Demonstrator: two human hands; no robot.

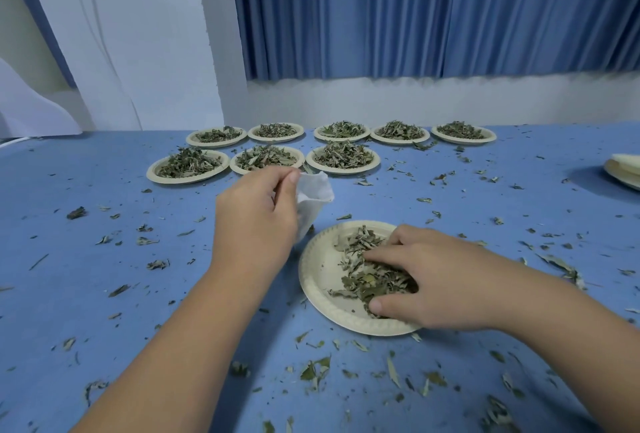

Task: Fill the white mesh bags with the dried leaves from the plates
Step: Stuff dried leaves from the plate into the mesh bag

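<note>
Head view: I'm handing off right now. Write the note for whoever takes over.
Left hand pinches the white mesh bag, held up just left of the near plate; the bag looks flat.
Right hand curls round a clump of dried leaves on that plate.
Done: near plate partly bare; no filled bag in view.
Left: move this clump into the bag, finish the plate, then the eight full plates at the far side. Scraps litter the table.

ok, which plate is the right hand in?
The lone near plate, half bare, right hand gathering its leaves; the eight full plates sit in rows behind.
</note>
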